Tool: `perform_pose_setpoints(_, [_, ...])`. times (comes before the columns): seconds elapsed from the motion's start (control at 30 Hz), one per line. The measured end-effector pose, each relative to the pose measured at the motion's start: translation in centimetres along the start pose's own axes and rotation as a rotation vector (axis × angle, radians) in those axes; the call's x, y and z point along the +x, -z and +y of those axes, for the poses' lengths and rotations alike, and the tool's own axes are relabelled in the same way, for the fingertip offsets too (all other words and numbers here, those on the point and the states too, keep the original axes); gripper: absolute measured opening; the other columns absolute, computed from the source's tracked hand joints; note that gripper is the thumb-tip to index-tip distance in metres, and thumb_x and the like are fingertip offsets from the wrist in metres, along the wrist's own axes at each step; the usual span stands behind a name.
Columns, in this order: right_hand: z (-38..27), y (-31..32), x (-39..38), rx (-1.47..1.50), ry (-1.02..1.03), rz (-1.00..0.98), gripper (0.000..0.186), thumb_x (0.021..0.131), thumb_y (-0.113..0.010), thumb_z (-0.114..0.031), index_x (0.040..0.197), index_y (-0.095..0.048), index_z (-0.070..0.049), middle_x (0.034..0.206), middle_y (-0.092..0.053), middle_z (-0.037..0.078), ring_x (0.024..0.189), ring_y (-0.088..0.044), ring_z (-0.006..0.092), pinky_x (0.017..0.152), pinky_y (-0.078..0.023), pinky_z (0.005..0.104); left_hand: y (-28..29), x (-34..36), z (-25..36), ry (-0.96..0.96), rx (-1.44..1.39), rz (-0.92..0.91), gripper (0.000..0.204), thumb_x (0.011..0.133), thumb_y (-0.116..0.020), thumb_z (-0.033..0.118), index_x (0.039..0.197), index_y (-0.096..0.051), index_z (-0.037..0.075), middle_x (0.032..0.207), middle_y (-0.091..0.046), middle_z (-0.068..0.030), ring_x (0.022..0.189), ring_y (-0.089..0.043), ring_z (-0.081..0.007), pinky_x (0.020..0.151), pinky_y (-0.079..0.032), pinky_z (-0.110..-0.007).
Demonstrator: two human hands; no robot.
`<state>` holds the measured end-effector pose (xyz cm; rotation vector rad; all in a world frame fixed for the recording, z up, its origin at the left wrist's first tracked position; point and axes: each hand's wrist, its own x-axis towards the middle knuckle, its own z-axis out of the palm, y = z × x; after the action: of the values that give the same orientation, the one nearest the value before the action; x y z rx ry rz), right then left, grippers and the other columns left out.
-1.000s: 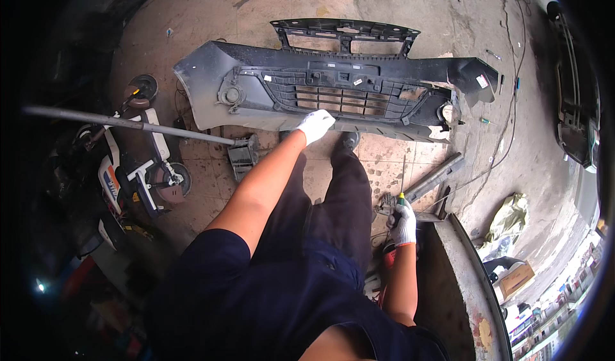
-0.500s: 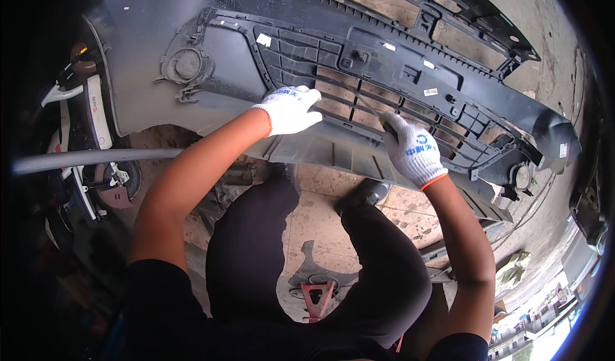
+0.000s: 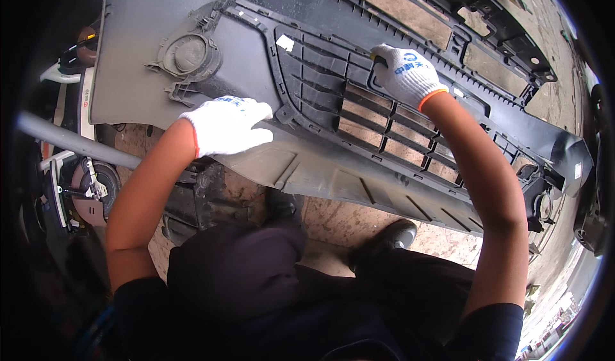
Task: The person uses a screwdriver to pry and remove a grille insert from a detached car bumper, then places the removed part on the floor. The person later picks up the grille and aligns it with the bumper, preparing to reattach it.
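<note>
Left hand (image 3: 224, 125) on bumper (image 3: 333, 169) lower edge, right hand (image 3: 405, 73) on grille (image 3: 359, 114), pole (image 3: 70, 141) left.

Dark grey car bumper (image 3: 333, 137) — slatted grille, round fog-lamp socket — lying tilted

Matt, dusty grey plastic bumper (image 3: 333, 98); white knitted cloth gloves on left hand (image 3: 225, 126) and right hand (image 3: 405, 73); rough concrete floor (image 3: 333, 217) at six o'clock.

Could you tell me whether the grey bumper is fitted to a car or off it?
Off: the bumper lies alone over bare floor, held by the left hand and right hand.
</note>
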<state>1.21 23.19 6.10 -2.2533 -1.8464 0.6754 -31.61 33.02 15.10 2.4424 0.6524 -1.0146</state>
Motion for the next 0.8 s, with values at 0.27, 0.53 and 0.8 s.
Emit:
perform_pose_setpoints(0.27, [-0.2, -0.5, -0.8, 0.088, -0.098, -0.105, 0.045, 0.098, -0.055, -0.03, 0.136, -0.068, -0.009, 0.127, -0.071, 0.024, 0.121, -0.067, 0.0432, 0.106, -0.051, 0.0455, 4.4, 10.8, -2.6, -0.042, 0.545, 0.095, 0.036, 0.095, -0.053, 0.023, 0.12, -0.069, 0.003, 0.119, -0.073, -0.0239, 0.114, -0.069, -0.0392, 0.098, -0.054, -0.049])
perform_pose_setpoints(0.53, [0.5, -3.1, -1.2, 0.084, -0.06, -0.071, 0.038, 0.097, -0.056, -0.02, 0.13, -0.061, -0.003, 0.121, -0.072, 0.028, 0.116, -0.068, 0.0444, 0.098, -0.054, 0.0487, 8.9, 23.1, -11.2, -0.046, 0.487, 0.481, 0.026, 0.104, -0.049, 0.024, 0.11, -0.068, 0.007, 0.118, -0.066, -0.0166, 0.108, -0.068, -0.038, 0.097, -0.054, -0.046])
perform_pose_setpoints(0.8, [-0.5, -4.5, -2.2, -0.149, -0.035, 0.161, 0.027, 0.1, -0.057, -0.026, 0.117, -0.064, -0.006, 0.1, -0.073, 0.021, 0.091, -0.073, 0.0405, 0.08, -0.058, 0.0494, 8.4, 25.1, -13.0, 0.094, 0.356, 0.374, 0.041, 0.098, -0.048, 0.029, 0.121, -0.074, 0.008, 0.125, -0.073, -0.0217, 0.116, -0.069, -0.0407, 0.1, -0.054, -0.048])
